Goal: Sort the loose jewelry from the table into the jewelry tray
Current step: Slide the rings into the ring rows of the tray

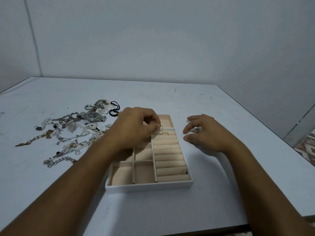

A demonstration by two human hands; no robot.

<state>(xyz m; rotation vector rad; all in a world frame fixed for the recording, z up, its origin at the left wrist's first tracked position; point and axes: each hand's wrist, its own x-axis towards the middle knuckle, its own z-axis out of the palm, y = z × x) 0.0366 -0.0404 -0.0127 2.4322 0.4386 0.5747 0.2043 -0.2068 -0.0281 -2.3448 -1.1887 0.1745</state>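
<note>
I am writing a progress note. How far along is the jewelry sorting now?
Barely begun. A first ring seems seated in the ring rolls of the tray. The left hand pinches a second ring above them; the right hand holds more small pieces. The pile with the watch lies unsorted on the table.

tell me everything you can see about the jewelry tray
The jewelry tray is shallow, rectangular, white outside, lined in peach velvet-like fabric, flat on the table. Its right column holds ring rolls; open compartments divide the left. One ring sits in the far rolls. The left hand, pinching a hoop, hovers over its far end.
</note>
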